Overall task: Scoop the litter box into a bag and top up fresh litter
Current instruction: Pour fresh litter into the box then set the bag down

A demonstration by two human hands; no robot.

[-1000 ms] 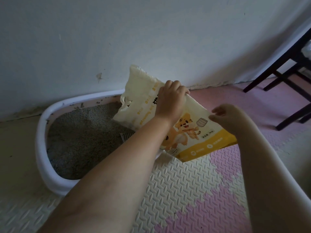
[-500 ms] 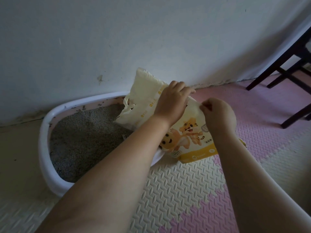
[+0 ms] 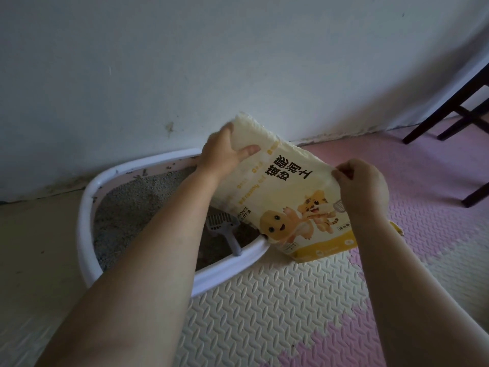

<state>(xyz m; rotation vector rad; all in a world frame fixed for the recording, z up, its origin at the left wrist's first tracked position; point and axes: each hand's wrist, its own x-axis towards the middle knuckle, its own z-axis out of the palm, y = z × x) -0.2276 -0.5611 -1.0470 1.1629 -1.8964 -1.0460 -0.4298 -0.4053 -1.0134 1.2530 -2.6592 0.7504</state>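
A cream and yellow litter bag with cartoon animals leans tilted over the right end of the white litter box. My left hand grips the bag's upper left corner near the wall. My right hand pinches the bag's right edge. Grey litter fills the box. A grey scoop lies in the litter under the bag, its handle resting on the front rim.
The box stands against a pale wall. Cream and pink foam floor mats cover the floor in front. Dark chair legs stand at the right.
My left hand slid from the bag's middle up to its top left corner. The bag turned more upright, showing its printed front and uncovering the scoop.
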